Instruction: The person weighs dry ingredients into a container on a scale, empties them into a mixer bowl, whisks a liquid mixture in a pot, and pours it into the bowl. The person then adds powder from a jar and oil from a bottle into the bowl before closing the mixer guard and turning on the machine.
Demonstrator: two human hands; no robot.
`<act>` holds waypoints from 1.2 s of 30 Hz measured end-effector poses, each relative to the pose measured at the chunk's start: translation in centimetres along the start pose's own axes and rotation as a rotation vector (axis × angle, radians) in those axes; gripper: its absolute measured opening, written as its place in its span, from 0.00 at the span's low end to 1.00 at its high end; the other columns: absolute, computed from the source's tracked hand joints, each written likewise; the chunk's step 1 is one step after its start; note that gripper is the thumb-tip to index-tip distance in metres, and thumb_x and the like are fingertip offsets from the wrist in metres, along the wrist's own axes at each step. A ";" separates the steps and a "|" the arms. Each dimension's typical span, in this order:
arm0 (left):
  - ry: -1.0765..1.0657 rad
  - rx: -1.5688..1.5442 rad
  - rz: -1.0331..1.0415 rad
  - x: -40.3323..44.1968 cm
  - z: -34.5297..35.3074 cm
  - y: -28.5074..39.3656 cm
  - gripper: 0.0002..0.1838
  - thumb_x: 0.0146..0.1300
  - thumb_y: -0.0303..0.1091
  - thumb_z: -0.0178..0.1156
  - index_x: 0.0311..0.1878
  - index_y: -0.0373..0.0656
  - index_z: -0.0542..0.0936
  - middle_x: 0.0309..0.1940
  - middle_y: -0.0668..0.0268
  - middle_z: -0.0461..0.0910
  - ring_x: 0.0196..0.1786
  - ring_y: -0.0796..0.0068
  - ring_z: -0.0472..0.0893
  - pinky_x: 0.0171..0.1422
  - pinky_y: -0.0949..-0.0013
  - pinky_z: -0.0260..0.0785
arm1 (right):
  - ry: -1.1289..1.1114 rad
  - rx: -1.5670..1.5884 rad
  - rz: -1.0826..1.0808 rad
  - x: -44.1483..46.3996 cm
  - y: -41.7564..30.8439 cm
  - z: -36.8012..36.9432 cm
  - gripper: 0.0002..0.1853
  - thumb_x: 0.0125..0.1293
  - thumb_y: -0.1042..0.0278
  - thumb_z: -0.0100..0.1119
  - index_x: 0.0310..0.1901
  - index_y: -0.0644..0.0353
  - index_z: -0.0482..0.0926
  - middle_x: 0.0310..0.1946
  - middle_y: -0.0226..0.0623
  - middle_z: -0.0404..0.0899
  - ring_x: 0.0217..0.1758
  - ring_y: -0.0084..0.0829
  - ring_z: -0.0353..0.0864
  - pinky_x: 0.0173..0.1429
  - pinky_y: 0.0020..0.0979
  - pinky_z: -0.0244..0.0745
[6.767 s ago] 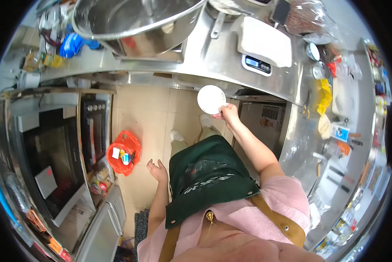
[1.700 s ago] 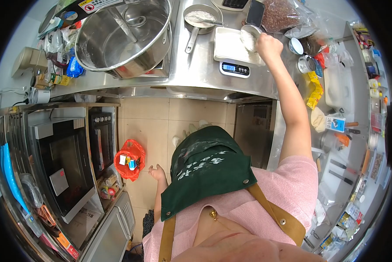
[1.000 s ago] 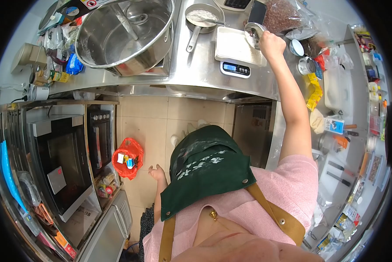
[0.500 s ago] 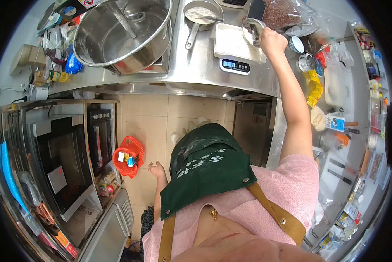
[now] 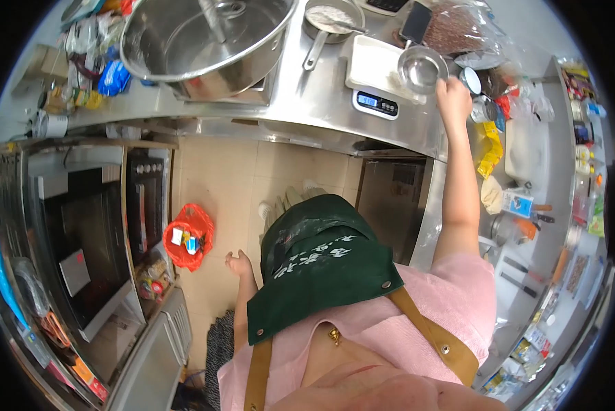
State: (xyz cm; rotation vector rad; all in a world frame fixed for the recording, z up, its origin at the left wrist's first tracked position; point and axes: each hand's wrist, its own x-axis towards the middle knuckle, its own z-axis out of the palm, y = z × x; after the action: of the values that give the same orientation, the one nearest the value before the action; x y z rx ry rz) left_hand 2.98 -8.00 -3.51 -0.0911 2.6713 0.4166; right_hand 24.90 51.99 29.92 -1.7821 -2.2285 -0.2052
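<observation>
My right hand point(image 5: 453, 99) pinches the near rim of a small round metal bowl point(image 5: 422, 68). Its shiny inside faces up, and it hangs over the right end of a shallow white tray point(image 5: 367, 63). The tray holds something white and rests on a digital kitchen scale point(image 5: 376, 103) with a lit blue display, whose digits are blurred. Down at my left side, my left hand point(image 5: 239, 264) hangs above the floor with its fingers apart and nothing in them.
A large steel mixing bowl point(image 5: 177, 61) stands at the counter's left. Near the tray are a saucepan point(image 5: 314, 51) of white powder with a whisk, a phone point(image 5: 415, 23) and a bag of reddish-brown bits point(image 5: 454, 31). A red-bagged bin point(image 5: 189, 236) sits on the floor.
The metal bowl has turned from tilted over the tray to mouth up, and my right hand has drawn it toward me and right. My left hand stays empty. The whole view has shifted slightly.
</observation>
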 end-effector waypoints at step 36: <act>0.195 -0.174 0.293 1.5 16.5 1.0 0.20 0.62 0.33 0.57 0.54 0.33 0.68 0.54 0.48 0.69 0.55 0.48 0.70 0.55 0.53 0.63 | -1.118 0.403 0.149 -14.6 -9.6 64.2 0.14 0.57 0.72 0.49 0.43 0.69 0.75 0.32 0.47 0.81 0.24 0.35 0.83 0.26 0.29 0.80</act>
State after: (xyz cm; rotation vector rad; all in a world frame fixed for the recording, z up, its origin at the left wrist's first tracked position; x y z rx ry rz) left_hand 8.23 -2.05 -18.11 0.2215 2.8427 0.7684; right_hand 10.25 54.32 -34.93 -2.0280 -2.4043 1.4893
